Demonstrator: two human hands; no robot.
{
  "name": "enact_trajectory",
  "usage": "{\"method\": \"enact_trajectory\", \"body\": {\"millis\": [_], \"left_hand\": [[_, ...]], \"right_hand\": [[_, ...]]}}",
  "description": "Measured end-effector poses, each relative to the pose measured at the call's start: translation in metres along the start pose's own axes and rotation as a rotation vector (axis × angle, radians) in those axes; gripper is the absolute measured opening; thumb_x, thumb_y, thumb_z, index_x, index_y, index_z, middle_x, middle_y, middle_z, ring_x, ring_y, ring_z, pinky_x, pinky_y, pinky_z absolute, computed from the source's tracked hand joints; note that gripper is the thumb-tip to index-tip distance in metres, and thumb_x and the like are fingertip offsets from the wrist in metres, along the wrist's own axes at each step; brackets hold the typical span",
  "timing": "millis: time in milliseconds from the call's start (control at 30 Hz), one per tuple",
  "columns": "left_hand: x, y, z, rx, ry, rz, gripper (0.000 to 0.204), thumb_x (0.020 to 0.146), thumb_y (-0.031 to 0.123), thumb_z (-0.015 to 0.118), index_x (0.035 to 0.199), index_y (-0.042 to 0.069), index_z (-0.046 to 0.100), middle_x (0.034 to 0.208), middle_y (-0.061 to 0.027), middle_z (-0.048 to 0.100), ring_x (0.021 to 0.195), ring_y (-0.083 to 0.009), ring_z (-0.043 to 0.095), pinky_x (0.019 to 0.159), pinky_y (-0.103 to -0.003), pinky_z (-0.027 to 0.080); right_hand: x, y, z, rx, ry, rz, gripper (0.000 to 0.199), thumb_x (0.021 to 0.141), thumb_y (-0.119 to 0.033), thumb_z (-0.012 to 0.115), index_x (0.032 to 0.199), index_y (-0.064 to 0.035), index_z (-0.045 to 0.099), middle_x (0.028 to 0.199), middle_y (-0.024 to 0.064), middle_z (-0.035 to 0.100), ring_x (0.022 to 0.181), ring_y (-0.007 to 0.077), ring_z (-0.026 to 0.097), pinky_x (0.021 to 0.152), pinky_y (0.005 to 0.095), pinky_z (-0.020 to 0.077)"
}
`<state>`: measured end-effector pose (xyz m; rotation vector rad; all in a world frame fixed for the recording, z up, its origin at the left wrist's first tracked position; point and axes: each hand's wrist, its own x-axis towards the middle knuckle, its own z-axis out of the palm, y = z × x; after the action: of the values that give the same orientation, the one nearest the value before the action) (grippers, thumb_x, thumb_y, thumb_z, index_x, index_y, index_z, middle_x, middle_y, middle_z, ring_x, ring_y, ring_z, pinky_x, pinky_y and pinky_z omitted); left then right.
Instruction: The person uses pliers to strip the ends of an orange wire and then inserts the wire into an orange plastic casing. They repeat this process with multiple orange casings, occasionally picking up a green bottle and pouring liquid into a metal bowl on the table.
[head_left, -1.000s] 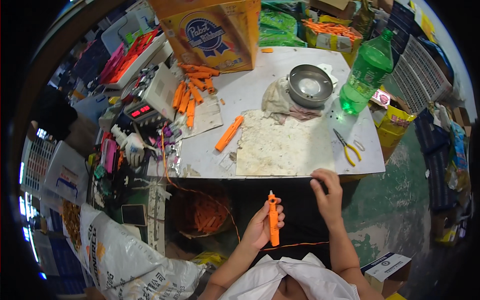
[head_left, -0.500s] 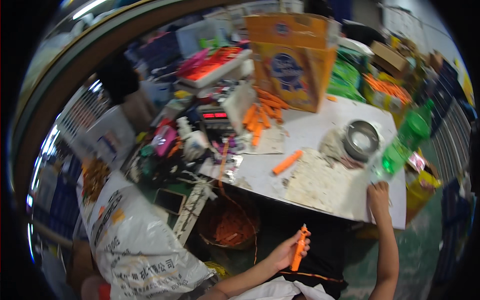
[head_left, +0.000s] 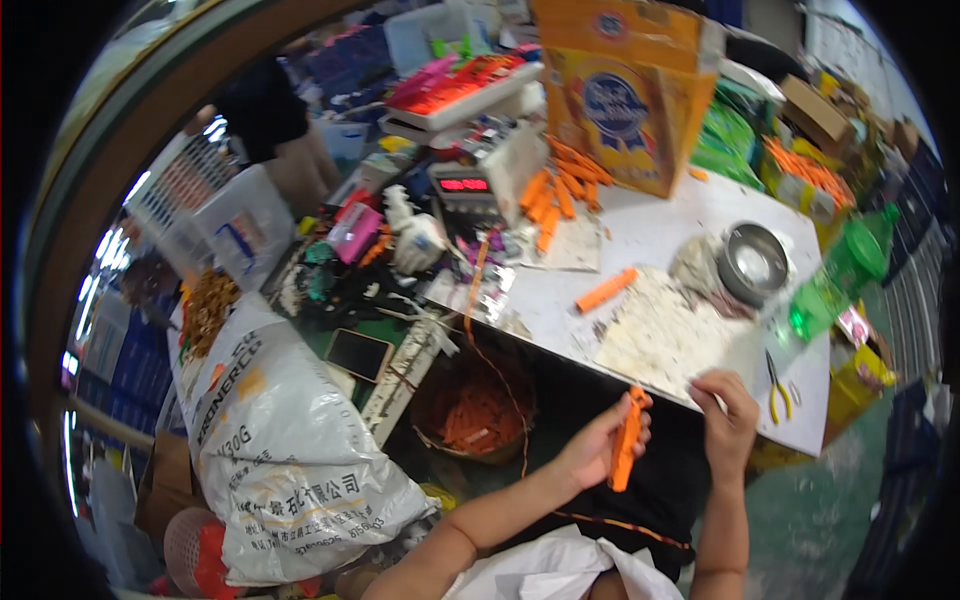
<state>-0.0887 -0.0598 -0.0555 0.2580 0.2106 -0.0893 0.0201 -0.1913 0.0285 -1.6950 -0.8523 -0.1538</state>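
Note:
My left hand (head_left: 602,440) is closed around a long orange plastic piece (head_left: 625,445), held upright over my dark-clothed lap, just off the near edge of the white table (head_left: 660,220). A notch or hole shows near its upper end. Beside it, to the right, my right hand (head_left: 728,412) is raised at the table's edge with fingers curled and thumb and fingertips together. Anything between them is too small to make out. A pair of yellow-handled pliers (head_left: 777,392) lies on the table to the right of that hand. Another orange piece (head_left: 606,291) rests farther in.
A metal bowl (head_left: 752,264) sits on a rag near a stained board (head_left: 670,330). A green bottle (head_left: 848,262) lies at the right. Behind stand a large orange box (head_left: 625,100) and a pile of orange pieces (head_left: 562,190). A bucket (head_left: 470,400) and a white sack (head_left: 300,460) are lower left.
My right hand has come back from the table's right side toward my left hand, uncovering the pliers. The left hand still holds the orange piece, whose metal tip no longer shows. The view has shifted.

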Motion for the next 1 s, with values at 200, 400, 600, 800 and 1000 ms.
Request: {"method": "enact_trajectory", "body": {"millis": [200,400,600,800,1000], "left_hand": [[-0.004,0.002,0.025,0.036,-0.006,0.103,0.033,0.097,0.035,0.043,0.114,0.008,0.050,0.093,-0.0035,0.049,0.080,-0.0144,0.047,0.065,-0.025,0.043],[-0.004,-0.003,0.029,0.067,0.034,0.117,0.029,0.097,0.035,0.043,0.106,0.010,0.052,0.092,-0.0020,0.050,0.080,-0.0147,0.048,0.064,-0.026,0.043],[-0.004,-0.005,0.030,0.079,0.040,0.115,0.028,0.097,0.035,0.043,0.107,0.011,0.053,0.092,-0.0013,0.052,0.081,-0.0143,0.049,0.064,-0.027,0.043],[-0.003,-0.007,0.026,0.079,0.027,0.106,0.029,0.097,0.035,0.042,0.108,0.011,0.053,0.094,-0.0014,0.055,0.081,-0.0135,0.053,0.065,-0.027,0.044],[-0.001,-0.010,0.026,0.097,0.048,0.109,0.029,0.097,0.035,0.043,0.110,0.012,0.053,0.094,-0.0019,0.056,0.080,-0.0128,0.055,0.065,-0.027,0.044]], "right_hand": [[-0.008,0.004,0.025,0.007,0.015,-0.036,0.013,0.071,0.006,0.066,0.083,-0.0004,0.066,0.079,0.0097,0.064,0.080,0.0226,0.061,0.071,0.0298,0.0476],[-0.017,0.004,0.031,-0.067,0.004,-0.085,0.015,0.070,0.003,0.068,0.084,-0.0021,0.067,0.082,0.0083,0.064,0.082,0.0225,0.060,0.070,0.0301,0.0480],[-0.021,0.003,0.035,-0.075,0.011,-0.071,0.016,0.069,0.002,0.068,0.085,-0.0026,0.067,0.083,0.0074,0.064,0.083,0.0230,0.059,0.069,0.0308,0.0480],[-0.022,0.002,0.034,-0.139,0.024,-0.138,0.017,0.068,0.002,0.069,0.085,-0.0024,0.067,0.083,0.0073,0.063,0.083,0.0231,0.059,0.069,0.0312,0.0483],[-0.022,0.004,0.032,-0.202,0.027,-0.217,0.017,0.067,0.005,0.068,0.083,-0.0015,0.065,0.083,0.0079,0.062,0.084,0.0242,0.058,0.070,0.0316,0.0472]]}}
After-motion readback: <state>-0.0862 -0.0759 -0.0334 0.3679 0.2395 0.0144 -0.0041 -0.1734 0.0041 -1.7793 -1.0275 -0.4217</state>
